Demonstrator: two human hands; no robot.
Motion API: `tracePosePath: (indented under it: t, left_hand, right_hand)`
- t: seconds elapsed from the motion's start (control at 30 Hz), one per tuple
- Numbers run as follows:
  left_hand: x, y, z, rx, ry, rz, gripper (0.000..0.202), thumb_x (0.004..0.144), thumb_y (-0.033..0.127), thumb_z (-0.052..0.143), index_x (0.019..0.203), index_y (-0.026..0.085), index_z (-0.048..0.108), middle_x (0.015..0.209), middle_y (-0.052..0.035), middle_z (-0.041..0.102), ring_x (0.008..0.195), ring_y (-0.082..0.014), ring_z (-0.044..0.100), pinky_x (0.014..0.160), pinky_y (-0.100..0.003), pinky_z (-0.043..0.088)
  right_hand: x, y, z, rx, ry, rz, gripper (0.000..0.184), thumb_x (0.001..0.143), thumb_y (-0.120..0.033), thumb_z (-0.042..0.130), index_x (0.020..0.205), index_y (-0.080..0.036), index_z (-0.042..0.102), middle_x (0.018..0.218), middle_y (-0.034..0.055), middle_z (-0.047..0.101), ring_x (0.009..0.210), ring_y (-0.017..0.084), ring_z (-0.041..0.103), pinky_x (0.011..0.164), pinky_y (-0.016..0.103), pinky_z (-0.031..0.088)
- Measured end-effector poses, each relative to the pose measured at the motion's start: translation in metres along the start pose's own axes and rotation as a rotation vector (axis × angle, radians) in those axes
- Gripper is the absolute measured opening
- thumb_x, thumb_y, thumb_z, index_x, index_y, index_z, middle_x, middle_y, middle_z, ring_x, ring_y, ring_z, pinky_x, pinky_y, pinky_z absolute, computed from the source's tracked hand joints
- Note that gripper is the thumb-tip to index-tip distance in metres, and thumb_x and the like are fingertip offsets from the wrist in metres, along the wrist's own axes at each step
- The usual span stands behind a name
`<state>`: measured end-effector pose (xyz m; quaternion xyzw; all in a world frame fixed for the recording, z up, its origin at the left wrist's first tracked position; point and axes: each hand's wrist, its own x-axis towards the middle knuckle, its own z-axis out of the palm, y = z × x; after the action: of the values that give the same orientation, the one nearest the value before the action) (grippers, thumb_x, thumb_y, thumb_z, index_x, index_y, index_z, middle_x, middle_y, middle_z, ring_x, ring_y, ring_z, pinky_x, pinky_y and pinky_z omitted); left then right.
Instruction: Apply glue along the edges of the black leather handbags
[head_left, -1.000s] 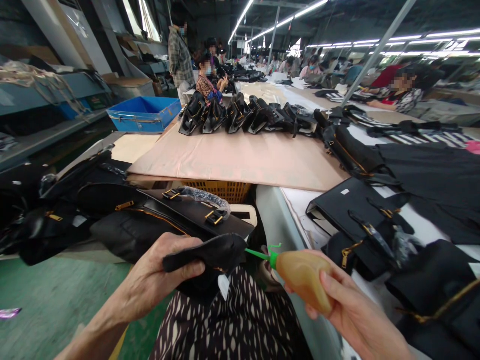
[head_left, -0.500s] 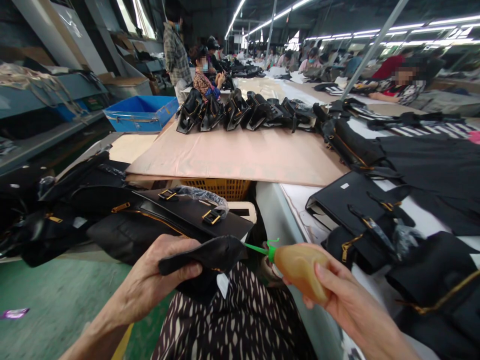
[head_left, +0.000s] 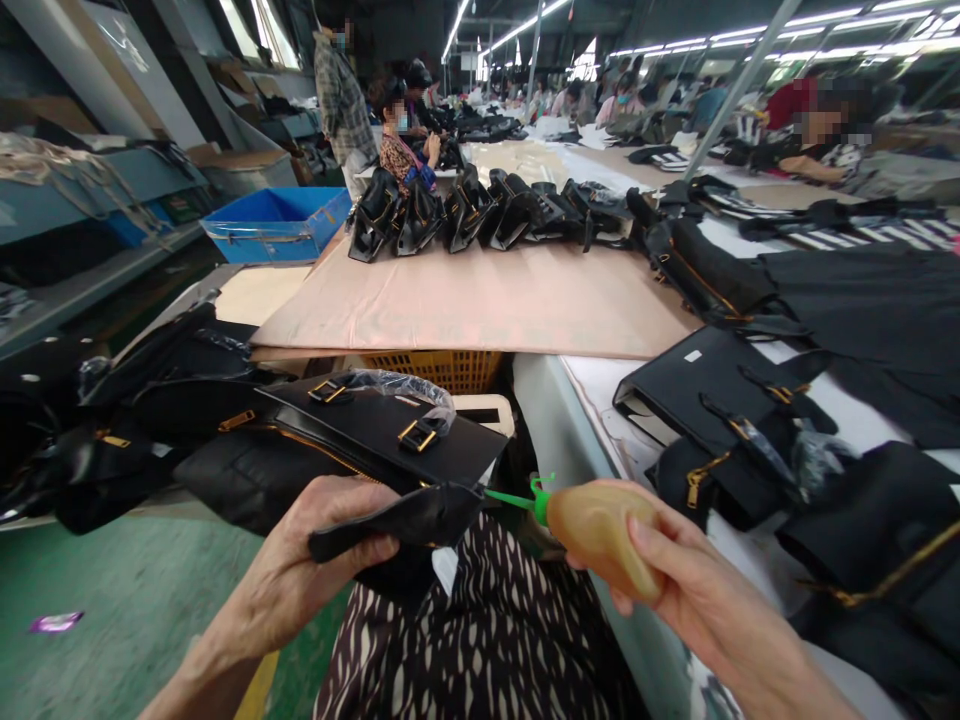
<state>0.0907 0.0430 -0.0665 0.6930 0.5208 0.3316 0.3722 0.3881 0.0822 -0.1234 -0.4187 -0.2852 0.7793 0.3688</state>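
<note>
Between the thumb and fingers of my left hand (head_left: 322, 545) is the edge of a black leather bag piece (head_left: 420, 520), with a white tag (head_left: 445, 570) hanging beneath it. My right hand (head_left: 675, 560) is wrapped round a soft glue bottle (head_left: 600, 530) of amber liquid, tilted to the left. Its thin green nozzle (head_left: 517, 498) points at the piece's right end, and the tip is at or touching that edge. Just behind my left hand lies a black handbag (head_left: 375, 425) with gold zip and buckles, its handle wrapped in clear plastic.
Several black bags (head_left: 465, 215) stand along the far side of the tan board (head_left: 450, 310). More bags (head_left: 720, 400) lie on the right-hand table. A blue bin (head_left: 277, 225) is at back left, and a yellow crate (head_left: 435, 371) sits under the board. Other people work farther back.
The view has shifted slightly. The bag piece's right end has tipped down a little, while the nozzle stays at its edge. Both hands keep their hold.
</note>
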Motion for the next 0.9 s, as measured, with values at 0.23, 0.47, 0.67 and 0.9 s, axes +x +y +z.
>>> tracePosePath:
  t: [0.23,0.47,0.67,0.9]
  left_hand:
    - [-0.004,-0.004,0.001,0.055,-0.003,-0.001,0.015,0.08,0.03,0.058,0.077,0.021,0.069,0.067,0.0023,0.068,0.061,-0.0113,0.06,0.056,-0.016,0.044]
    - [-0.005,-0.002,0.002,0.033,0.003,-0.023,0.014,0.079,0.027,0.058,0.076,0.021,0.07,0.065,0.0013,0.067,0.058,-0.0115,0.059,0.055,-0.018,0.043]
    - [-0.006,-0.002,0.002,0.013,-0.008,-0.029,0.016,0.08,0.027,0.056,0.078,0.021,0.071,0.066,-0.0001,0.067,0.06,-0.014,0.06,0.057,-0.02,0.043]
    - [-0.006,-0.003,0.003,0.049,0.031,-0.017,0.015,0.078,0.029,0.058,0.072,0.021,0.07,0.062,0.0013,0.066,0.056,-0.0131,0.057,0.053,-0.019,0.043]
  right_hand:
    - [-0.008,0.002,0.002,0.0,-0.097,0.043,0.038,0.079,-0.037,0.069,0.111,-0.019,0.059,0.092,0.0126,0.067,0.077,0.03,0.066,0.043,0.024,0.044]
    - [-0.001,0.004,-0.003,-0.004,-0.039,0.001,0.034,0.078,-0.035,0.071,0.106,-0.019,0.061,0.091,0.0105,0.068,0.074,0.028,0.066,0.042,0.023,0.046]
    - [0.0,0.003,0.0,0.004,0.007,-0.012,0.035,0.076,-0.035,0.073,0.106,-0.019,0.063,0.094,0.0112,0.069,0.074,0.028,0.067,0.041,0.022,0.046]
    - [-0.009,0.008,0.006,0.045,0.008,0.015,0.036,0.075,-0.039,0.073,0.103,-0.018,0.063,0.083,0.0125,0.07,0.069,0.027,0.067,0.039,0.02,0.045]
